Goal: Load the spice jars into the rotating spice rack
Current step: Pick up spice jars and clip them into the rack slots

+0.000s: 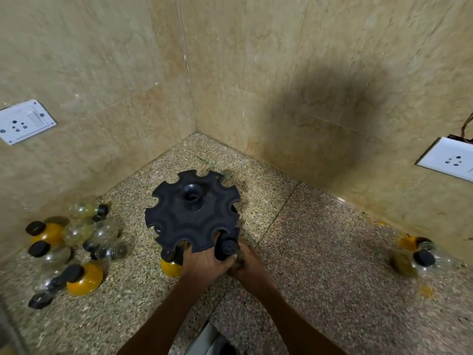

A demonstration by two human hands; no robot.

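A black rotating spice rack (190, 213) with notched slots stands in the corner of the speckled counter. My left hand (202, 260) grips the rack's near rim. My right hand (247, 261) holds a black-capped spice jar (226, 248) at a near slot of the rack. A jar with yellow contents (170, 267) sits under the rack's near left edge. A pile of several jars (74, 242), some clear and some yellow-filled, lies at the left. Two more jars (419, 257) lie at the right.
Tiled walls meet in a corner behind the rack. A white wall socket (23, 121) is on the left wall and another socket (450, 158) on the right wall. Yellow spice stains (407, 242) mark the counter at the right.
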